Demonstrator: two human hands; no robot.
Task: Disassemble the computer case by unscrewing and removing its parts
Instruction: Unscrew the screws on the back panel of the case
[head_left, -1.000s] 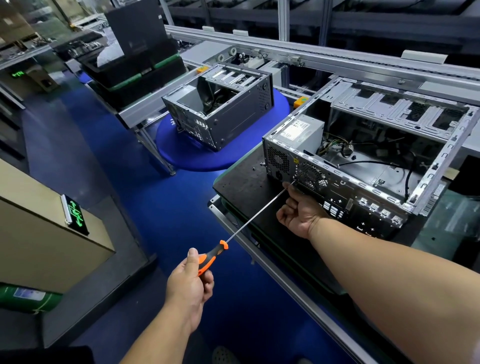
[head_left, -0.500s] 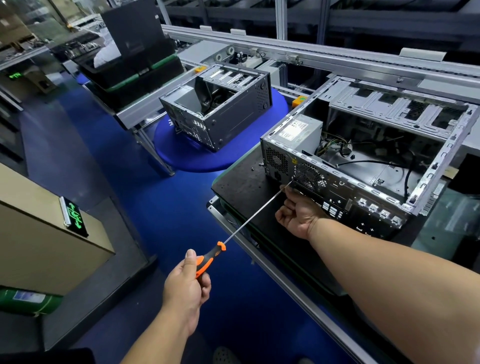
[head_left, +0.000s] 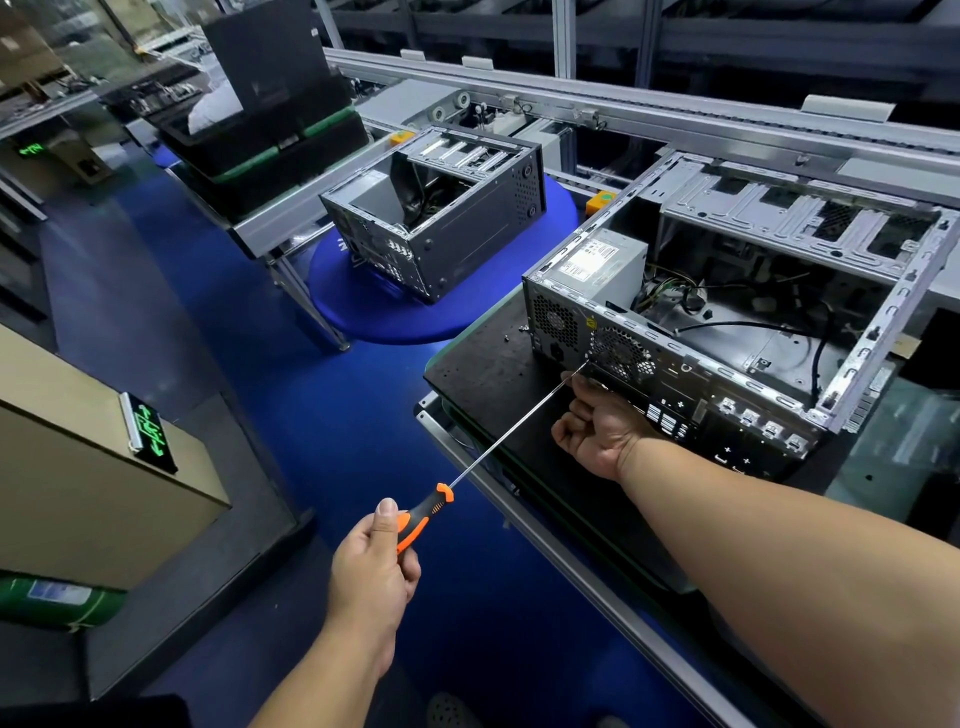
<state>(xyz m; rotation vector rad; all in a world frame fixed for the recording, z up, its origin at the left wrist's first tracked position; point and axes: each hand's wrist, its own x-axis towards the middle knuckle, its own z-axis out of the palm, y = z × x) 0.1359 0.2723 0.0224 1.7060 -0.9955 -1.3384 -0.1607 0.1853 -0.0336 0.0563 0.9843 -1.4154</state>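
open grey computer case (head_left: 737, 332) lying on black mat (head_left: 483, 374), side panel off, cables and power supply (head_left: 597, 262) exposed, left hand (head_left: 371, 566) curled round orange-black screwdriver (head_left: 498, 441), tip at rear panel, right hand (head_left: 597, 426) fingers curled beside shaft

The single head-worn camera looked forward and steeply down from above the near edge of the desk (head_left: 483, 374). Wide-angled, it sat close over the hands, with the floor (head_left: 322, 431) left.
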